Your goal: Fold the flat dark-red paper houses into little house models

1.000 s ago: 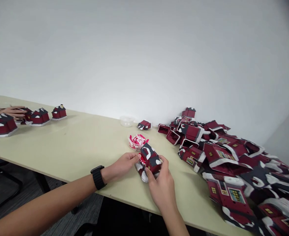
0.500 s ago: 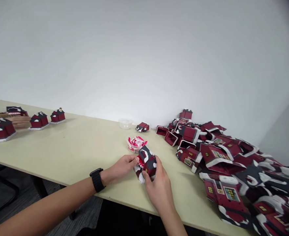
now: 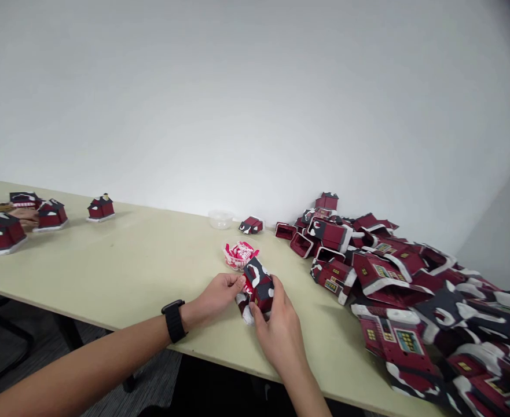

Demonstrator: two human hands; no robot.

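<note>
My right hand (image 3: 283, 333) grips a small dark-red model house (image 3: 262, 288) with a dark roof and white snow patches, tilted just above the table or resting on it; I cannot tell which. Between the thumb and forefinger of my left hand (image 3: 213, 298) is a small red-and-white striped piece (image 3: 246, 286), pressed against the house front. My fingers cover part of both. Right behind the house, a clear bowl (image 3: 224, 260) holds many similar striped pieces (image 3: 241, 251).
A large heap of model houses (image 3: 380, 269) covers the table's right side. One house (image 3: 251, 225) lies beside another clear bowl (image 3: 220, 219) near the wall. At left, a co-worker's hand (image 3: 25, 216) is among several upright houses (image 3: 0, 233). The table edge (image 3: 120, 327) runs in front.
At the far left, the co-worker's hand and the house at it have moved left. My hands stay at the same house, with the striped piece against it.
</note>
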